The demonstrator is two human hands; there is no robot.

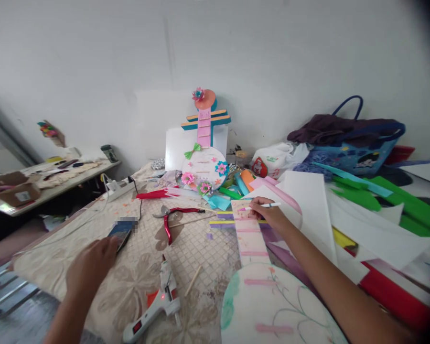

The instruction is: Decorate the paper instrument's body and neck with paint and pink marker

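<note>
A pen (266,206) is pinched in the right hand (268,216), lying crosswise over the paper guitar's neck (249,236); the left hand (89,267) is rested, fingers curled, by the phone (121,231).

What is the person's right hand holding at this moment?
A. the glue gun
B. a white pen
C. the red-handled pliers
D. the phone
B: the right hand grips a white pen over the pink strip of the paper guitar, while the pliers and glue gun lie untouched on the table.

Two bare forearms, sleeveless, hands (89,267) ungloved
</note>
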